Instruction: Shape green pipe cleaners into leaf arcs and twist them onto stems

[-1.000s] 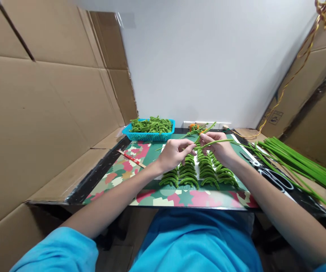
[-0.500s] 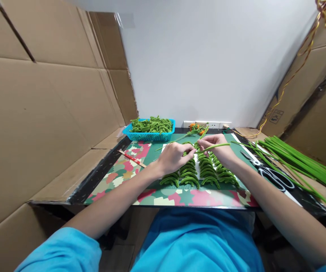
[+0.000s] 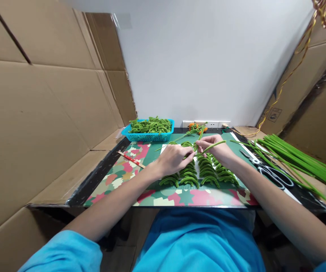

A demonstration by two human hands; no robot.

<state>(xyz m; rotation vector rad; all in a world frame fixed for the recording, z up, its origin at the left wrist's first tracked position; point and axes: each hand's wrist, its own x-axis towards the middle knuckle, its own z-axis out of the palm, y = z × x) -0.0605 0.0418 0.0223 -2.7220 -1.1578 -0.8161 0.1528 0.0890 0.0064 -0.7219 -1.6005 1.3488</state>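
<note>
My left hand [image 3: 174,158] and my right hand [image 3: 214,146] meet above the middle of the mat. Their fingers pinch a green pipe cleaner [image 3: 214,145], with one end slanting out to the right and another part pointing up. The stretch between the fingertips is partly hidden. Under my hands, curved green pipe-cleaner pieces [image 3: 189,180] lie in several rows on white paper. The upper parts of these rows are covered by my hands.
A blue basket [image 3: 150,136] holds many bent green pieces at the back left. Orange and green pieces [image 3: 197,127] lie near a power strip [image 3: 212,124]. To the right are black-handled scissors [image 3: 274,176] and long green pipe cleaners [image 3: 301,158]. Red-wrapped chopsticks [image 3: 131,159] lie left. Cardboard walls flank the table.
The pipe cleaner's right end has drawn slightly left and its upright part has shifted a little left. Both hands stay close together. The whole view has moved slightly.
</note>
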